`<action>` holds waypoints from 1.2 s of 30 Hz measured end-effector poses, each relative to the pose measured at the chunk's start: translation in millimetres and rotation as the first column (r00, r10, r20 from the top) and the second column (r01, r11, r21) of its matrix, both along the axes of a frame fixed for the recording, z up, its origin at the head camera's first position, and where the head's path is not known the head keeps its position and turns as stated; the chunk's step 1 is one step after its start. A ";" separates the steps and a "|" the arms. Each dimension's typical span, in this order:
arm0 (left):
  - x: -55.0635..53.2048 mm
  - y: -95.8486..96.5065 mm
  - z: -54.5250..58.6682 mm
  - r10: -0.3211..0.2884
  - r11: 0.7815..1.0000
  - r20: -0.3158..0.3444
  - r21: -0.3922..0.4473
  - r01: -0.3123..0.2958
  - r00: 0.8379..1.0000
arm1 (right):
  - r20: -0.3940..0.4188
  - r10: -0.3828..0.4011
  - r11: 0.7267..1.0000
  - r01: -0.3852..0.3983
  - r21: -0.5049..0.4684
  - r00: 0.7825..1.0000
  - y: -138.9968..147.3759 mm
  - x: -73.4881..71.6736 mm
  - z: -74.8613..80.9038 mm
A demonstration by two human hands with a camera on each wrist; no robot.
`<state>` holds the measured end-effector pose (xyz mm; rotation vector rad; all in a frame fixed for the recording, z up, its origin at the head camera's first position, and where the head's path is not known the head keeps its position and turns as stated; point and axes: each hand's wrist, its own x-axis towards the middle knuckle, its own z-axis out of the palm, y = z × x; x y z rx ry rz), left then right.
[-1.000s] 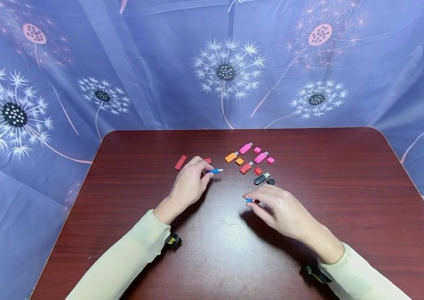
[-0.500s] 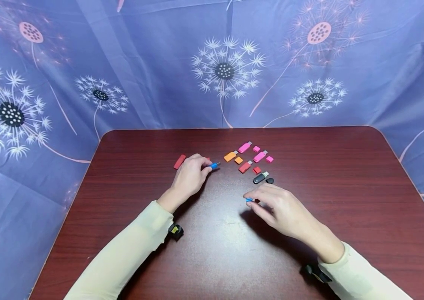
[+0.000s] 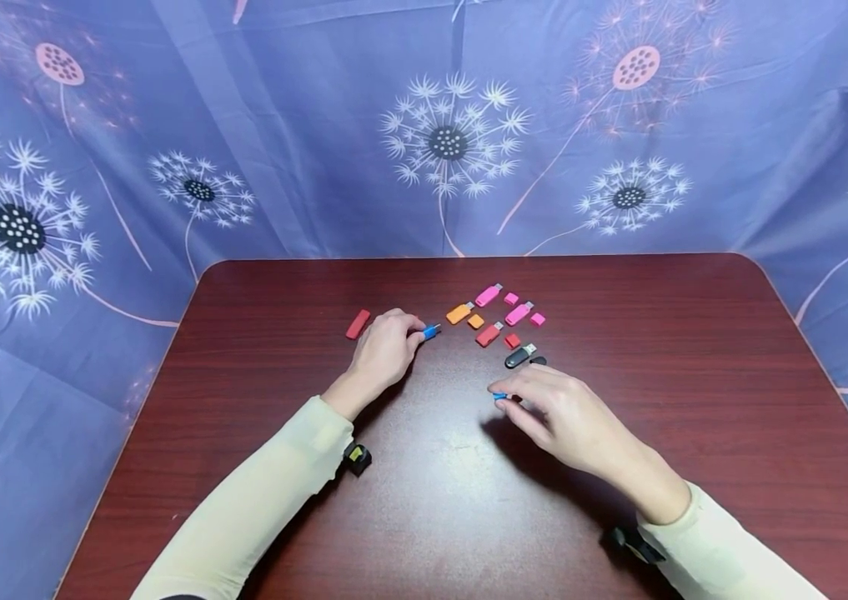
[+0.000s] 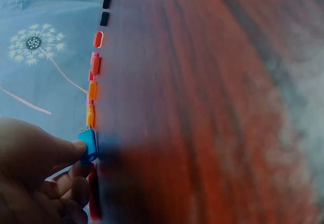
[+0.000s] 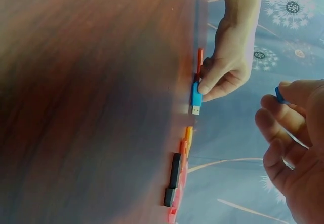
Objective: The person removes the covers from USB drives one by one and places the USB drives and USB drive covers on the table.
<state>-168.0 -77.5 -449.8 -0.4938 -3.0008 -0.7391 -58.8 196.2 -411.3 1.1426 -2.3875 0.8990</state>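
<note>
Pinches a blue USB stick between thumb and fingers of the left hand, low over the dark red-brown wooden surface, with the body gripped towards its rear and the metal plug bare, likely to leave the plug end unobstructed. Pinches a small blue piece, seemingly the matching cap, in the fingertips of the right hand, nearer the person and well apart from the stick; suits, by judgement, a fingertip hold because of its smallness. Shows, beyond the hands, a loose group of uncapped sticks with plugs pointing away and to the right: orange stick, far pink stick, near pink stick, red stick and black stick. Includes a cap of matching colour just beside each, probably for keeping pairs together, with the black cap partly hidden behind the right hand. Shows also, left of the left hand, a red oblong, apparently a capped stick, lying apart from the uncapped pairs.
</note>
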 end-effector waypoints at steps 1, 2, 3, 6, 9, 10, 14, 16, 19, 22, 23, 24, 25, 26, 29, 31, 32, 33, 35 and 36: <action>-0.4 -0.1 -0.3 0.004 1.000 -0.004 0.002 -0.004 1.000 | -0.005 0.001 1.000 -0.001 -0.002 1.000 -0.1 -0.4 0.0; -0.8 -0.3 -0.5 0.007 1.000 -0.008 0.005 -0.007 1.000 | -0.009 0.003 1.000 -0.003 -0.005 1.000 -0.5 -0.7 0.3; -1.3 -0.4 -0.5 0.009 1.000 -0.011 0.007 -0.009 1.000 | -0.010 0.002 1.000 -0.002 -0.006 1.000 -0.8 -0.9 0.9; -2.2 -0.9 -0.5 0.014 1.000 -0.015 0.008 -0.014 1.000 | -0.017 -0.002 1.000 0.002 -0.004 1.000 -1.7 -1.3 1.7; -2.9 -1.7 -0.5 0.019 1.000 -0.020 0.003 -0.019 1.000 | -0.017 -0.009 1.000 0.009 0.002 1.000 -2.2 -1.9 2.6; -3.0 -1.9 -0.4 0.020 1.000 -0.024 0.001 -0.020 1.000 | -0.008 -0.012 1.000 0.012 0.008 1.000 -2.1 -1.9 3.0; -3.8 -2.6 -1.2 0.015 1.000 -0.044 -0.008 -0.015 0.999 | 0.031 -0.028 0.999 0.026 0.046 0.999 -1.6 -2.4 4.9; -3.8 -2.9 -1.6 0.010 1.000 -0.051 -0.008 -0.011 0.999 | 0.045 -0.032 0.998 0.030 0.064 0.998 -1.8 -3.0 6.6; -3.3 -3.5 -1.9 0.010 1.000 -0.056 0.000 -0.010 0.998 | 0.046 -0.037 0.996 0.034 0.079 0.998 -2.7 -5.2 8.9; -1.1 -4.8 -0.4 0.016 1.000 -0.055 0.008 -0.016 0.998 | 0.050 -0.045 0.995 0.040 0.088 0.998 -4.1 -8.2 11.5; 0.0 -5.3 0.5 0.017 1.000 -0.057 0.011 -0.017 0.998 | 0.050 -0.049 0.995 0.044 0.092 0.998 -4.5 -9.2 12.2; 1.3 -5.9 1.7 0.018 1.000 -0.058 0.015 -0.017 0.998 | 0.051 -0.053 0.994 0.048 0.097 0.997 -5.0 -10.2 12.9; 2.8 -6.6 2.8 0.017 1.000 -0.061 0.019 -0.016 0.998 | 0.054 -0.059 0.993 0.053 0.105 0.997 -5.3 -11.3 13.3; 4.5 -7.3 4.2 0.014 1.000 -0.065 0.025 -0.013 0.998 | 0.056 -0.066 0.992 0.059 0.114 0.996 -5.7 -12.3 14.0; 10.0 -10.0 8.6 0.012 0.999 -0.089 0.038 -0.008 0.996 | 0.070 -0.087 0.987 0.076 0.145 0.994 -7.5 -16.0 15.6; 14.4 -12.2 11.5 0.015 0.999 -0.099 0.046 -0.010 0.995 | 0.087 -0.097 0.983 0.082 0.164 0.991 -9.1 -19.3 16.6; 16.9 -13.3 13.2 0.019 0.999 -0.102 0.051 -0.014 0.995 | 0.098 -0.101 0.982 0.083 0.168 0.990 -10.1 -21.1 17.4; 19.3 -14.4 14.8 0.024 0.998 -0.106 0.054 -0.019 0.994 | 0.112 -0.102 0.982 0.082 0.170 0.988 -11.2 -23.3 18.1; 24.6 -16.6 17.9 0.030 0.998 -0.110 0.067 -0.022 0.994 | 0.149 -0.103 0.984 0.078 0.162 0.983 -13.3 -28.2 19.4; 27.5 -17.6 19.7 0.029 0.997 -0.114 0.075 -0.020 0.993 | 0.170 -0.103 0.985 0.077 0.157 0.980 -14.4 -31.1 20.2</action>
